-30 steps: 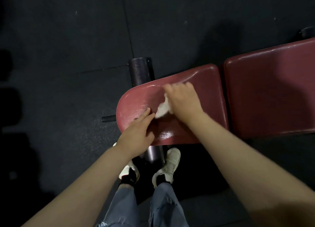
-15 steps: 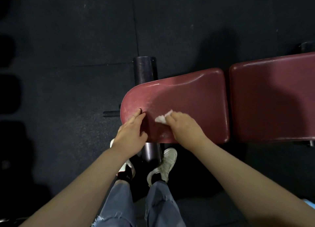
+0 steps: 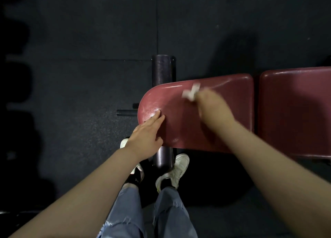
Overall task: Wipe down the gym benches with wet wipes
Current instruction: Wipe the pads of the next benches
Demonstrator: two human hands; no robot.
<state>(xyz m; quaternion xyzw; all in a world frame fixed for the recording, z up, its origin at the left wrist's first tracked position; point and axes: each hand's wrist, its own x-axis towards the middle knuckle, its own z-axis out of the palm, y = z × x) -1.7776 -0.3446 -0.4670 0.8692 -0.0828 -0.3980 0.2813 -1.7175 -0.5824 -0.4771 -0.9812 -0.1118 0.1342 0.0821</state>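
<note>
Seen from above by a head-worn camera: a dark red, glossy padded vinyl bench seat [image 3: 179, 112] with a rounded left end fills the middle of the view; a second dark red padded cushion [image 3: 295, 112] lies just beside it on the right, with a narrow dark gap between the two. The left hand [image 3: 146, 134] rests on the near left corner of the seat, its fingers straight and lying together flat on the vinyl, holding nothing; the right hand [image 3: 211, 105], blurred, sits over the far middle part of the seat, its fingers bent round a small crumpled white wet wipe [image 3: 190, 93]; the wipe sticks out from the far left side of that hand, close to the seat's far edge, and lies well apart from the left hand; whether the wipe touches the vinyl cannot be told through the blur. A dark cylindrical foam roller [image 3: 162, 69] pokes out from under the seat on the far side; a thin black metal bar [image 3: 126, 112] juts out to the left of the seat. Below, two legs in pale blue ripped jeans [image 3: 125, 211] end in white sneakers [image 3: 176, 171] on the black rubber floor [image 3: 80, 67], just beside the seat's near edge.
</note>
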